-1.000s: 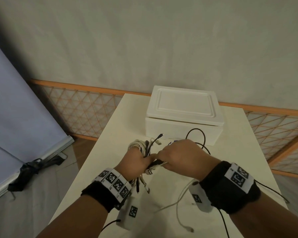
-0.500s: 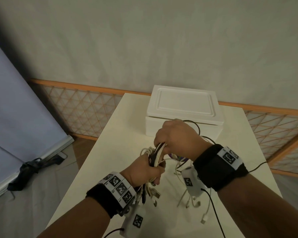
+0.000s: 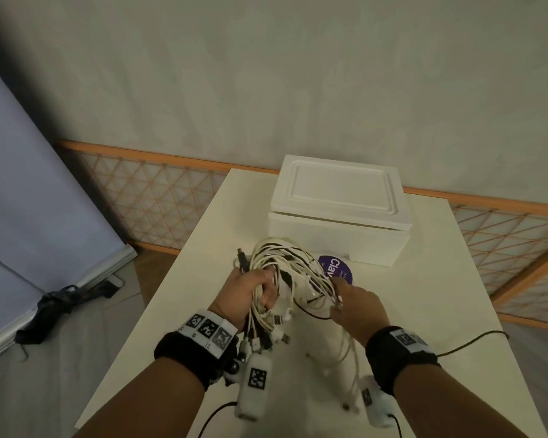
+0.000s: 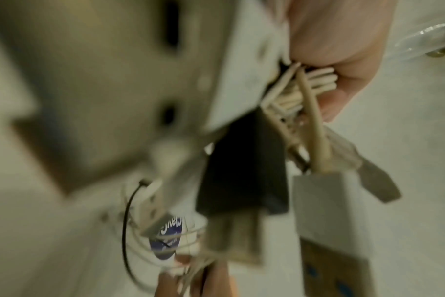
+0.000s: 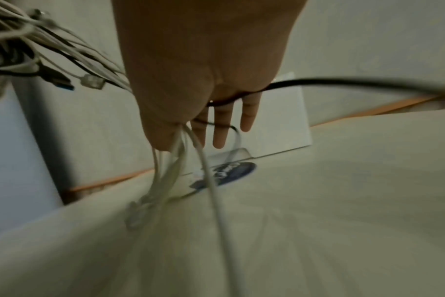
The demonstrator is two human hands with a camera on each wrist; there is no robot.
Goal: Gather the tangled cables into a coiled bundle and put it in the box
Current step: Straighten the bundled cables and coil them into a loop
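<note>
A bundle of white and black cables [image 3: 293, 263] forms a loose loop above the table, in front of the closed white foam box [image 3: 339, 197]. My left hand [image 3: 260, 289] grips the loop's left side in a fist, and plugs dangle below that fist. The blurred left wrist view shows the curled fingers [image 4: 343, 66] round white strands [image 4: 315, 80]. My right hand [image 3: 345, 292] is at the loop's right side. In the right wrist view, white strands [image 5: 181, 160] run out between thumb and forefinger of the right hand [image 5: 203, 120], and the other fingers are straight. Loose ends [image 3: 348, 358] trail to the table.
The cream table [image 3: 440, 295] has a round purple sticker [image 3: 337, 267] just in front of the box. A black wrist-camera lead [image 3: 475, 339] runs off the right edge. Beyond the table are a lattice panel [image 3: 146, 197] and a wall; a grey screen stands left.
My right hand has come back from near the box and down to the loop's right side. The cables now form a wider loop, and my left hand has risen with the bundle.
</note>
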